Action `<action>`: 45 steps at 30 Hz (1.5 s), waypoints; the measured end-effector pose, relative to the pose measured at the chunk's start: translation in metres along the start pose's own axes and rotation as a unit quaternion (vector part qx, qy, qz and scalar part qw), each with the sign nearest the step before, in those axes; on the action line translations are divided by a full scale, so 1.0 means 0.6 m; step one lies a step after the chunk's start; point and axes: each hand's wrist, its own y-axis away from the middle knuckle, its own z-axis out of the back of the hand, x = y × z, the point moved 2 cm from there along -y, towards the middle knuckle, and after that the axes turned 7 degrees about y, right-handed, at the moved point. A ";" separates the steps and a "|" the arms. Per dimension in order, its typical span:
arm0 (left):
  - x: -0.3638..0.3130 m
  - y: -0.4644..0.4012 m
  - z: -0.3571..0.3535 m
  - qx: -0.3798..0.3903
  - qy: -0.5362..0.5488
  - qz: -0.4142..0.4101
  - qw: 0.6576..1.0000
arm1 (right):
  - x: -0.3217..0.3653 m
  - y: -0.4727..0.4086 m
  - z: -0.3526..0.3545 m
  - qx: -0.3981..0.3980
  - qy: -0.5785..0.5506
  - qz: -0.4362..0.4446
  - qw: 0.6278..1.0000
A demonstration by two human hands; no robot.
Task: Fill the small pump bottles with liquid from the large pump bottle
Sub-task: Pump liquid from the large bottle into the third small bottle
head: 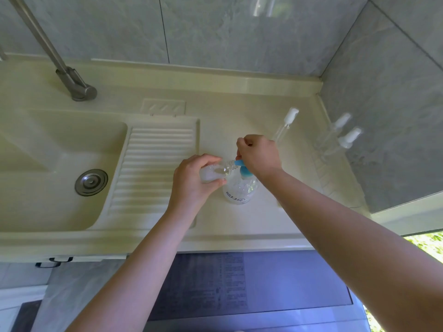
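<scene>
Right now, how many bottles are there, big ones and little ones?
Large pump bottle: 1
Small bottle held in the left hand: 1
Small pump bottles standing on the counter: 3
Total: 5 bottles

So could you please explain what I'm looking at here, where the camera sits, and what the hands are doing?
There is no machine: a person wears a wide-angle camera on the head, looking down at their own two bare hands over a cream counter beside a sink with a tap. The left hand grips a small bottle, tilted with its open neck at the blue nozzle of the large bottle. The right hand sits on that pump with its fingers curled. One more small bottle with a white top stands behind, near the wall. The two shapes to the right appear to be reflections in the tiles.
</scene>
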 end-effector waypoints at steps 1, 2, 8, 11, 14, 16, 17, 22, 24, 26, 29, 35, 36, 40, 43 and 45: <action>-0.004 0.000 -0.001 0.001 0.003 -0.003 1.000 | -0.001 0.000 0.005 0.007 -0.004 -0.003 1.000; -0.005 0.001 -0.001 0.002 0.005 -0.003 1.000 | -0.002 -0.002 0.007 0.017 -0.010 -0.008 1.000; -0.010 -0.002 0.007 -0.004 -0.003 -0.010 1.000 | 0.002 -0.004 0.014 0.021 0.013 0.003 1.000; -0.009 -0.002 0.006 -0.002 -0.001 -0.006 1.000 | 0.000 -0.005 0.010 0.010 0.013 -0.001 1.000; -0.007 -0.001 0.005 -0.003 0.003 -0.003 1.000 | 0.000 -0.005 0.003 0.001 0.018 0.007 1.000; -0.006 -0.001 0.005 -0.001 0.003 -0.002 1.000 | 0.001 -0.001 0.001 -0.007 0.023 0.010 1.000; -0.006 -0.001 0.005 -0.002 0.003 -0.002 1.000 | 0.001 0.000 0.001 -0.010 0.022 0.011 1.000; -0.006 0.002 0.006 -0.003 0.004 0.000 1.000 | -0.002 0.000 0.004 -0.006 0.004 -0.004 1.000; -0.004 0.002 0.008 -0.003 0.001 -0.002 1.000 | 0.000 -0.001 0.007 0.001 0.001 -0.007 1.000; -0.003 0.003 0.011 -0.003 0.001 -0.004 1.000 | 0.002 -0.001 0.006 0.006 0.008 -0.003 1.000; -0.002 0.002 0.008 -0.001 0.002 -0.004 1.000 | 0.001 0.000 0.003 -0.007 0.021 -0.006 1.000; 0.000 0.000 0.002 -0.002 0.011 -0.002 1.000 | 0.004 0.000 0.000 -0.019 0.042 0.006 0.999; 0.000 0.000 0.001 -0.003 0.011 -0.002 1.000 | 0.004 0.000 0.000 -0.022 0.043 0.008 0.999; -0.003 0.003 0.002 0.000 0.011 -0.006 1.000 | 0.002 0.000 -0.001 -0.021 0.037 0.013 0.999; -0.003 0.002 0.005 -0.002 0.010 -0.010 1.000 | 0.005 -0.001 0.003 -0.012 0.030 0.011 0.999; -0.003 0.001 0.007 -0.004 0.012 -0.009 1.000 | 0.003 -0.001 0.004 -0.011 0.027 0.007 1.000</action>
